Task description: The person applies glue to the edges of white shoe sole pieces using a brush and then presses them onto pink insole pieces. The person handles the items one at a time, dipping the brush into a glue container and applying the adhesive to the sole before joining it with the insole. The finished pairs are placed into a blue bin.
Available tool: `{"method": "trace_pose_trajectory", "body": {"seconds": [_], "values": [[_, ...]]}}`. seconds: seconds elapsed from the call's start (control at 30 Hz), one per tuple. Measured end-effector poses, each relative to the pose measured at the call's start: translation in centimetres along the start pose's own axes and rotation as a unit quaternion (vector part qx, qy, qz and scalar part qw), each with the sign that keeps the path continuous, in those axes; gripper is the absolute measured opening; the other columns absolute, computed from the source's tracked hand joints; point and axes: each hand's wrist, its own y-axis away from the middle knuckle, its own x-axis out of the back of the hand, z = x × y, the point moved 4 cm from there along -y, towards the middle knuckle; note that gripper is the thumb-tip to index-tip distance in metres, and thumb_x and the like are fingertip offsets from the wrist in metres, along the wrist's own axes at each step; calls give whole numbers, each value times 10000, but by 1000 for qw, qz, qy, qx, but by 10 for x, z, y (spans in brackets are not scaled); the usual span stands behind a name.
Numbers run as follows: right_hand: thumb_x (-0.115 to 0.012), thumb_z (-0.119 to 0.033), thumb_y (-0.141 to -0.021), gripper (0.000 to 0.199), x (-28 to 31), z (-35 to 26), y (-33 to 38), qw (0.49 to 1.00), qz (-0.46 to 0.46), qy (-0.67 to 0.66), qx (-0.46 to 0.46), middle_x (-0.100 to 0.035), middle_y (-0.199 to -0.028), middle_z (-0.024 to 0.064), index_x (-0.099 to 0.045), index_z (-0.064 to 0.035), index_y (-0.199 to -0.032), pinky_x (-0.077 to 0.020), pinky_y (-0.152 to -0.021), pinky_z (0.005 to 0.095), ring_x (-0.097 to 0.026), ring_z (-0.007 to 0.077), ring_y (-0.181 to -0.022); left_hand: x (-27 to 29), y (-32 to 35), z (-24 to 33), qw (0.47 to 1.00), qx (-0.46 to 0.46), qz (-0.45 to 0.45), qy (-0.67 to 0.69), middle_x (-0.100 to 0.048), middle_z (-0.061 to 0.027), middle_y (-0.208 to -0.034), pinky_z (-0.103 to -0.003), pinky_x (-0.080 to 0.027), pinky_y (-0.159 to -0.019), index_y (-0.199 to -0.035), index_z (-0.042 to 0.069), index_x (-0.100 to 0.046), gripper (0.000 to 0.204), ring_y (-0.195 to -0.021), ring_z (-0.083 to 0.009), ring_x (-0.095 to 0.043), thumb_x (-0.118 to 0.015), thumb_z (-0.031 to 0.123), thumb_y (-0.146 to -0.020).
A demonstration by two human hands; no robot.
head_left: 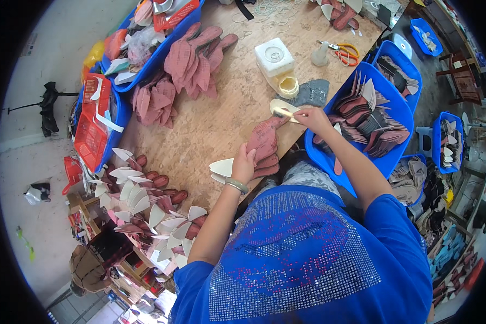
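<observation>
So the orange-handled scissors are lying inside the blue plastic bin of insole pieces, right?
Not quite. The head view shows the orange-handled scissors lying on the wooden table, beside the blue plastic bin of insole pieces, not inside it.

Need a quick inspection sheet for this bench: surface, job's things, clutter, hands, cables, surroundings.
Surface: wooden table, mostly covered at its edges.
Job's things: small stack of reddish insole pieces in front of the person; cream insole piece being brushed; white glue pot just beyond.
Clutter: reddish insole piles; fanned white-and-brown pieces; orange scissors; rubber bands; grey cloth.
Hands: left hand presses on the stack; right hand holds a small brush.
Cables: nothing seen.
Surroundings: blue bins of pieces on the right, red baskets on the left, grey floor.
</observation>
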Motion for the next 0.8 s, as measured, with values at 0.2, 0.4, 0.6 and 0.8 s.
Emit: {"method": "trace_pose_trajectory", "body": {"seconds": [0.2, 0.4, 0.6, 0.8], "values": [[-613, -305, -813, 254, 6, 29, 19, 990, -3, 19, -142, -674, -795, 175, -723, -100, -916, -518, -660, 382, -662, 310, -711, -10, 2, -5, 978, 90, -18, 189, -530, -2, -803, -190, -393, -462, -1114, 67, -490, 171, -582, -53, -438, -453, 147, -968], [-649, -258, -810, 243, -12, 28, 61, 988, 46, -83, -126, -685, -783, 156, -711, -74, -956, -512, -651, 354, -672, 239, -684, -20, 11, 7, 966, 121, 4, 228, -539, 3, -856, -165, -351, -452, -1237, 84, -403, 307, -560, -41, -389, -492, 167, -955], [-632, -225, -879, 222, 5, -30, 64, 862, -66, -425, -269, -445, -525, -51, -685, -40, -990, -228, -386, 221, -360, 49, -412, -20, 27, 42, 993, 9, -53, 107, -563, -135, -1184, -337, -561, -791, -1374, 65, -177, 537, -977, -235, -627, -494, 136, -947], [-614, -282, -834, 204, 46, -17, -16, 989, 123, 78, 14, -659, -699, 107, -713, -135, -934, -499, -555, 364, -643, 242, -611, -15, 33, 72, 987, 80, -118, 72, -618, -147, -1095, -339, -561, -755, -1246, -16, -411, 364, -976, -253, -643, -407, 225, -973]]}}
